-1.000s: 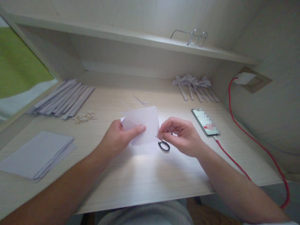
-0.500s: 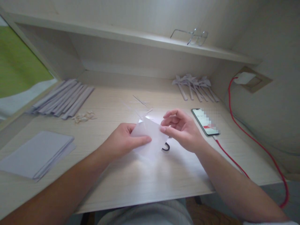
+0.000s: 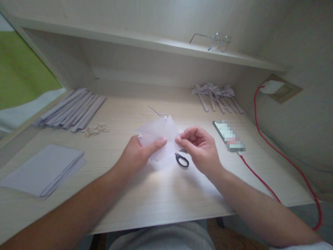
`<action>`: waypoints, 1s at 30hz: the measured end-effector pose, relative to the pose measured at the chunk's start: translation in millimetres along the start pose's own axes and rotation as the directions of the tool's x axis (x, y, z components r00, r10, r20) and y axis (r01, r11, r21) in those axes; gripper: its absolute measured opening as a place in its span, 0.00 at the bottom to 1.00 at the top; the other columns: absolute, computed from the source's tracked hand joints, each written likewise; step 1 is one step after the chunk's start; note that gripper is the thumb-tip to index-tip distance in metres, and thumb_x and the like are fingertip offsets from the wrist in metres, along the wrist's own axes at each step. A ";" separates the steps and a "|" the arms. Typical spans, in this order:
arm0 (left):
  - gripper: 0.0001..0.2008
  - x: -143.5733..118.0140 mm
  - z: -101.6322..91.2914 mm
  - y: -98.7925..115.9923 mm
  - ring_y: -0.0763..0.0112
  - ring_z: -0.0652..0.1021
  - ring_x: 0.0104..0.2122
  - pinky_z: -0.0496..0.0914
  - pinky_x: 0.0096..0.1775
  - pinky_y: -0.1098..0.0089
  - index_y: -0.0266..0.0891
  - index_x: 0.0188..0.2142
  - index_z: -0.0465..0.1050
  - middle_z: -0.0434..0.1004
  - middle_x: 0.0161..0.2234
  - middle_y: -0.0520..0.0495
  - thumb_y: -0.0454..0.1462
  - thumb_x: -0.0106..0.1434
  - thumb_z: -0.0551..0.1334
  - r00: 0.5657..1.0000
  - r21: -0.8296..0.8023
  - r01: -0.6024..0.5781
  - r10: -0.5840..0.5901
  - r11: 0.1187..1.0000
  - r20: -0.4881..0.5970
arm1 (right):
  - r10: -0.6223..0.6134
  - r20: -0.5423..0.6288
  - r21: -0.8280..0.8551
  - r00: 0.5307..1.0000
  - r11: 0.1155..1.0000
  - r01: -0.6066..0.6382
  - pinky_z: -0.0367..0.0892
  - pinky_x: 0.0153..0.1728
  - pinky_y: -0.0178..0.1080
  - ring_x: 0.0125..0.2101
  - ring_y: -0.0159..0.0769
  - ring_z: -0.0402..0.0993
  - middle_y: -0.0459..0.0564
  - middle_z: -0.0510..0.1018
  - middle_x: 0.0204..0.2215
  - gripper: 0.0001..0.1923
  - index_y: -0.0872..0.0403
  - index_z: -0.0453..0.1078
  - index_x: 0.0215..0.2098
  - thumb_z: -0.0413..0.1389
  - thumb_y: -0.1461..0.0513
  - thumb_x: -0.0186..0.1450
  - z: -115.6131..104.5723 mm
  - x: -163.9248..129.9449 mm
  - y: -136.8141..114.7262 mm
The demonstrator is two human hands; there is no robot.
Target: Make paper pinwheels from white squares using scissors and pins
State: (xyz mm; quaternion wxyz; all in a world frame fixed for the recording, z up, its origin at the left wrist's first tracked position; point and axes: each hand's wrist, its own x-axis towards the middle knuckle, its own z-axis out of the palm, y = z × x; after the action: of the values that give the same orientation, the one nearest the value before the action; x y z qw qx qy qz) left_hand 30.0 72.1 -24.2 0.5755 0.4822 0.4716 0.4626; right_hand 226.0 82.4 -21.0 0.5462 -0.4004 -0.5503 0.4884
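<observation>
Both my hands hold a white folded sheet of paper [image 3: 162,133] just above the middle of the pale wooden desk [image 3: 161,194]. My left hand [image 3: 139,154] pinches its left side between thumb and fingers. At the sheet's right edge, my right hand [image 3: 199,147] grips it with thumb and forefinger. A pair of small black-handled scissors [image 3: 182,160] lies on the desk under and between my hands, partly hidden by the paper.
A stack of white sheets [image 3: 44,170] lies front left, long folded paper strips [image 3: 71,109] back left with small scraps [image 3: 95,130] beside them. Finished paper shapes [image 3: 217,95] lie back right. A phone [image 3: 229,136] with red cable [image 3: 281,152] sits right. Glasses [image 3: 214,40] rest on the shelf.
The paper was turned and refolded between my hands; half a second ago it lay lower and flatter over the scissors, now it is raised again and the scissors' handle shows fully.
</observation>
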 end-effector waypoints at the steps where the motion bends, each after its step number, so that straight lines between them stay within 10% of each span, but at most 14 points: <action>1: 0.16 -0.1 -0.7 -0.3 0.62 0.80 0.34 0.72 0.36 0.68 0.37 0.38 0.81 0.84 0.36 0.46 0.46 0.57 0.73 1.000 0.012 -0.005 0.006 1.000 -0.024 | 0.006 0.036 0.015 0.999 1.000 -0.006 0.70 0.28 0.32 0.26 0.29 0.73 0.43 0.77 0.27 0.12 0.52 0.72 0.31 0.71 0.60 0.59 0.4 -1.2 -0.3; 12: 0.14 -0.6 -7.1 15.7 0.61 0.80 0.32 0.72 0.36 0.68 0.37 0.36 0.80 0.83 0.32 0.47 0.44 0.54 0.73 0.998 -0.004 -0.005 0.005 1.000 -0.060 | -0.160 0.450 -0.252 0.878 0.921 0.297 0.74 0.38 0.40 0.38 0.39 0.81 0.51 0.85 0.37 0.09 0.52 0.80 0.41 0.61 0.69 0.66 -27.3 6.2 -15.7; 30: 0.16 -1.2 -7.2 14.8 0.61 0.80 0.31 0.71 0.32 0.68 0.37 0.37 0.82 0.85 0.33 0.45 0.45 0.52 0.74 0.995 0.122 0.024 -0.012 0.992 -0.103 | -0.092 0.366 -0.294 0.926 0.933 0.209 0.71 0.33 0.37 0.32 0.35 0.78 0.49 0.84 0.31 0.02 0.54 0.81 0.37 0.65 0.63 0.66 -24.3 3.7 -13.0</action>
State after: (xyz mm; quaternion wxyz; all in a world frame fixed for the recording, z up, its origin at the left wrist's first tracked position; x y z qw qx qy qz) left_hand 21.7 73.4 -10.1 0.5238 0.4882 0.5325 0.4514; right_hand 251.0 85.8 -9.4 0.4031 -0.3495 -0.7406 0.4086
